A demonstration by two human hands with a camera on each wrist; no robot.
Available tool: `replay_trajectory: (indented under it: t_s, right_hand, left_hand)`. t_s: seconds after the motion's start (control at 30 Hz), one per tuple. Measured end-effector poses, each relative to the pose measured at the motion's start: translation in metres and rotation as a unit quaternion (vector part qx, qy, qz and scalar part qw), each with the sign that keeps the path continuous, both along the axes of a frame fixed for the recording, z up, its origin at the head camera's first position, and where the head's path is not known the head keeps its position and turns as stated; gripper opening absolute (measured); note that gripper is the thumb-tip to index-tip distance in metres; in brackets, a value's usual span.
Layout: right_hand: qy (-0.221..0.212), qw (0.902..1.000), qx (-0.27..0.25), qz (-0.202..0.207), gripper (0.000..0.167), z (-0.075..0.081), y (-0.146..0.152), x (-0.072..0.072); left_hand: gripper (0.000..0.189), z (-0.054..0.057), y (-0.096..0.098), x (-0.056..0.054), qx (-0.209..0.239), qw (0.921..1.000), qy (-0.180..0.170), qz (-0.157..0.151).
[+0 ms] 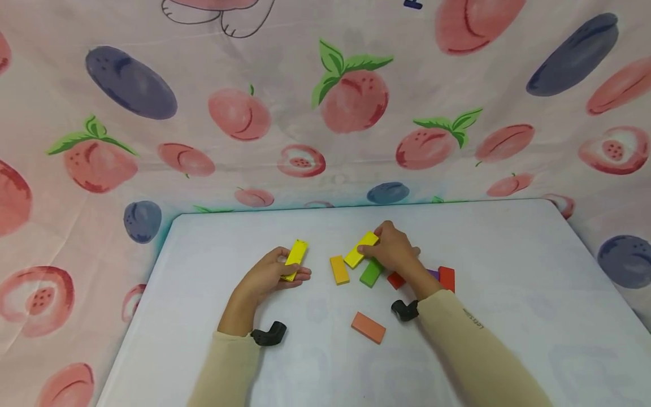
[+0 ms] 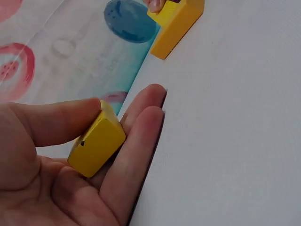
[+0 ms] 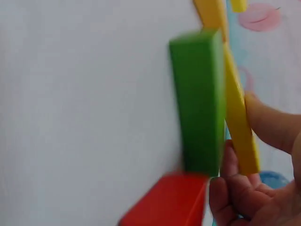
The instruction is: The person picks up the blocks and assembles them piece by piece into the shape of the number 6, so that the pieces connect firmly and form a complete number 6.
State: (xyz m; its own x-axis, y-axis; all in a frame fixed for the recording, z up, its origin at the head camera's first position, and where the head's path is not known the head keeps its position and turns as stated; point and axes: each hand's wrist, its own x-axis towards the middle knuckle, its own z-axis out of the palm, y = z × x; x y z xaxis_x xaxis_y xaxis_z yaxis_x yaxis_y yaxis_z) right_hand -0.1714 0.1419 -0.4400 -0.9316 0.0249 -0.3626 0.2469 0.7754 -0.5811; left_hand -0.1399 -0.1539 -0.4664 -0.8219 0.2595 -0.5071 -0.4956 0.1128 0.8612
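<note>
Work area: a fruit-print cloth (image 1: pixel 300 73) hangs behind a white table (image 1: pixel 315 379). Two beige sleeves (image 1: pixel 480 347) reach in over the near edge.

Step in hand, as judged from the posture: two-handed handling of yellow blocks, one per hand.

Right hand (image 1: pixel 395 249): pinches the right yellow block (image 1: pixel 360 252) between thumb and fingers. This block slants at the left end of the loose group; whether it touches the table cannot be told.

Left hand (image 1: pixel 267 277): grasps the left yellow block (image 1: pixel 295 260) between thumb and fingers, with two fingers extended past it. This block is well left of the right one.

Loose blocks: the salmon block (image 1: pixel 368 328) lies alone, nearest the person. The green block (image 1: pixel 372 273) and the orange-yellow block (image 1: pixel 339 270) lie just beside the right yellow block. The far-right red block (image 1: pixel 447 279) adjoins a mostly hidden purple block (image 1: pixel 434 274); another red block (image 1: pixel 395 280) shows partly beside the right wrist.

Next move, as judged: it calls for a firm right pinch and a path clear of the green and orange-yellow neighbours, with a steady left hold.

Smallest detail: a dark mark (image 2: pixel 83 143) on the left yellow block.
</note>
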Motion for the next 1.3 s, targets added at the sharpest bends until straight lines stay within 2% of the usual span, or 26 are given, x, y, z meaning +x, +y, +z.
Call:
replay_trajectory:
  t_s: [0.13, 0.2, 0.23, 0.27, 0.3, 0.33, 0.37, 0.4, 0.43, 0.47, 0.5, 0.57, 0.67, 0.73, 0.83, 0.9, 0.93, 1.0, 1.1, 1.2, 1.27, 1.3]
  right_hand:
    - [0.043, 0.9959, -0.078, -0.013, 0.057, 0.005, -0.007, 0.0]
    - [0.037, 0.9852, -0.163, -0.037, 0.054, 0.012, -0.016, 0.001]
    - [0.024, 0.9738, -0.22, -0.054, 0.051, 0.016, -0.023, 0.002]
    - [0.007, 0.9575, -0.279, -0.072, 0.049, 0.018, -0.031, 0.004]
    - [-0.016, 0.9345, -0.344, -0.09, 0.048, 0.02, -0.04, 0.007]
    - [-0.041, 0.907, -0.405, -0.108, 0.048, 0.02, -0.05, 0.01]
    - [-0.066, 0.874, -0.465, -0.123, 0.049, 0.019, -0.06, 0.014]
    - [-0.089, 0.8454, -0.51, -0.131, 0.049, 0.016, -0.07, 0.018]
    - [-0.109, 0.8244, -0.538, -0.137, 0.049, 0.012, -0.079, 0.023]
    - [-0.124, 0.8105, -0.556, -0.136, 0.05, 0.008, -0.088, 0.028]
    - [-0.134, 0.8009, -0.568, -0.132, 0.05, 0.003, -0.096, 0.033]
    - [-0.135, 0.8003, -0.571, -0.122, 0.05, -0.008, -0.107, 0.04]
    - [-0.111, 0.828, -0.536, -0.12, 0.05, -0.021, -0.11, 0.044]
    - [-0.083, 0.8461, -0.511, -0.125, 0.05, -0.027, -0.102, 0.039]
    - [-0.036, 0.8683, -0.477, -0.13, 0.046, -0.032, -0.081, 0.025]
    - [-0.002, 0.8799, -0.457, -0.132, 0.044, -0.035, -0.065, 0.015]
    - [0.012, 0.8823, -0.451, -0.135, 0.042, -0.035, -0.058, 0.011]
    - [0.028, 0.8811, -0.448, -0.148, 0.043, -0.032, -0.047, 0.005]
    - [0.022, 0.8707, -0.464, -0.162, 0.044, -0.023, -0.044, 0.003]
    - [-0.022, 0.8643, -0.478, -0.155, 0.045, -0.013, -0.053, 0.009]
    - [-0.055, 0.8534, -0.497, -0.148, 0.045, -0.01, -0.063, 0.014]
    - [-0.073, 0.8437, -0.511, -0.148, 0.045, -0.01, -0.068, 0.016]
  left_hand:
    - [0.038, 0.0, -0.007, 0.001, 0.055, 0.9983, -0.011, -0.017]
    - [0.042, 0.0, -0.011, 0.001, 0.092, 0.9953, -0.016, -0.024]
    - [0.044, 0.0, -0.013, 0.001, 0.112, 0.9932, -0.021, -0.025]
    - [0.044, -0.001, -0.015, 0.001, 0.13, 0.9909, -0.025, -0.027]
    - [0.045, -0.002, -0.016, 0.001, 0.146, 0.9884, -0.03, -0.027]
    - [0.045, -0.002, -0.018, 0.001, 0.159, 0.9862, -0.036, -0.025]
    - [0.045, -0.003, -0.019, 0.002, 0.169, 0.9844, -0.042, -0.021]
    - [0.045, -0.003, -0.02, 0.002, 0.174, 0.9835, -0.045, -0.017]
    - [0.044, -0.003, -0.021, 0.002, 0.177, 0.983, -0.047, -0.014]
    - [0.044, -0.004, -0.022, 0.002, 0.176, 0.9832, -0.046, -0.011]
    - [0.043, -0.004, -0.023, 0.002, 0.174, 0.9836, -0.046, -0.008]
    - [0.044, -0.005, -0.023, 0.002, 0.167, 0.9849, -0.044, -0.002]
    - [0.043, -0.006, -0.024, 0.002, 0.168, 0.9849, -0.044, -0.001]
    - [0.045, -0.006, -0.024, 0.002, 0.181, 0.9824, -0.046, -0.005]
    - [0.055, -0.007, -0.025, 0.002, 0.212, 0.976, -0.045, -0.018]
    - [0.064, -0.007, -0.025, 0.002, 0.231, 0.9716, -0.043, -0.028]
    - [0.069, -0.007, -0.026, 0.002, 0.239, 0.9697, -0.041, -0.033]
    - [0.075, -0.007, -0.026, 0.003, 0.246, 0.9677, -0.04, -0.036]
    - [0.075, -0.007, -0.026, 0.003, 0.248, 0.9673, -0.038, -0.035]
    - [0.068, -0.009, -0.027, 0.003, 0.239, 0.9698, -0.034, -0.032]
    - [0.059, -0.011, -0.028, 0.002, 0.227, 0.973, -0.033, -0.028]
    - [0.054, -0.012, -0.028, 0.002, 0.219, 0.9748, -0.03, -0.028]
